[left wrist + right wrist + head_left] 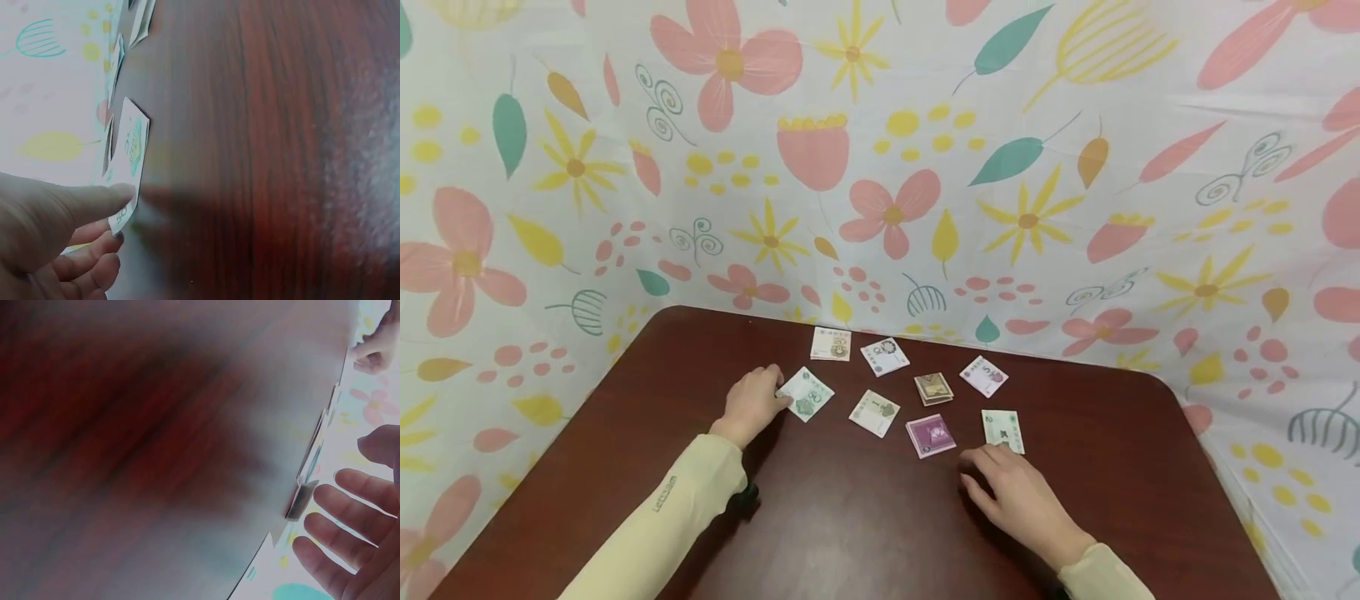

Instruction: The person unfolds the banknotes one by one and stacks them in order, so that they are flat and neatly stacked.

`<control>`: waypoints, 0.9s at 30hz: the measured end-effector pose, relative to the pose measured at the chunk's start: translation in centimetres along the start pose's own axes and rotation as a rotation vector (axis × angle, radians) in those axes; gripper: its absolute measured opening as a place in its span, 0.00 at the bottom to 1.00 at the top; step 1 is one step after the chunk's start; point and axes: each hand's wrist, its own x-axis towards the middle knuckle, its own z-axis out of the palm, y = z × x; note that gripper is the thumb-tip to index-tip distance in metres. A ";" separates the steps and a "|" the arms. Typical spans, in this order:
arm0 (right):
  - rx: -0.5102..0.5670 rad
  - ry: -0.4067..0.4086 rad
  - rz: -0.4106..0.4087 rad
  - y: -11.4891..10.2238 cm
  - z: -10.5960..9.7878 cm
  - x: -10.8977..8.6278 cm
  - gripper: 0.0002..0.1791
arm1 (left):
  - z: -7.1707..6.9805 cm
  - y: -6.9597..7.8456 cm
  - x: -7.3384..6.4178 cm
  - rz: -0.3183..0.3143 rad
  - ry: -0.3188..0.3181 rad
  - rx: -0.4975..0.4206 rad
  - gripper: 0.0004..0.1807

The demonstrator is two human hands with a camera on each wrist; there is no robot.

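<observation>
My left hand [752, 406] pinches the left corner of a folded green-and-white banknote [806, 393]. In the left wrist view the thumb lies on top of this banknote [131, 150], with fingers at its edge. My right hand [1018, 500] has its fingers extended and apart in the right wrist view, holding nothing. Just beyond its fingertips lies a pale green folded banknote marked 2 [1004, 429]. A purple folded banknote [931, 436] is to the left of that hand. Between the hands lies an olive-toned banknote marked 1 [875, 413].
Farther back lie more folded banknotes: a brownish one marked 20 [831, 344], a white one [885, 357], a brown one [933, 388] and one marked 5 [984, 376]. They rest on a dark wooden table [850, 533], backed by a flower-patterned cloth [880, 275].
</observation>
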 end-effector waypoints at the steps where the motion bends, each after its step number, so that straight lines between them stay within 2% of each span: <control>1: 0.000 0.003 -0.001 0.0 0.0 0.0 0.14 | 0.1 -0.1 -0.2 -0.007 0.003 -0.018 0.13; 5: 0.003 0.006 -0.006 0.1 0.1 -0.1 0.15 | 0.4 -0.8 -1.1 -0.045 0.005 -0.091 0.06; 8: 0.012 0.003 -0.004 0.0 0.2 -0.3 0.14 | 0.6 -1.3 -1.9 -0.058 0.010 -0.145 0.05; 16: 0.037 0.000 0.029 0.1 0.1 -0.1 0.15 | 0.4 -1.8 -3.0 -0.069 0.082 -0.282 0.04; 21: 0.059 -0.012 0.033 0.2 0.2 0.5 0.14 | -0.2 -1.2 -4.1 -0.043 0.150 -0.359 0.03; 27: 0.074 0.017 0.040 0.2 0.2 1.1 0.14 | 0.0 1.4 -5.4 0.021 0.172 -0.454 0.03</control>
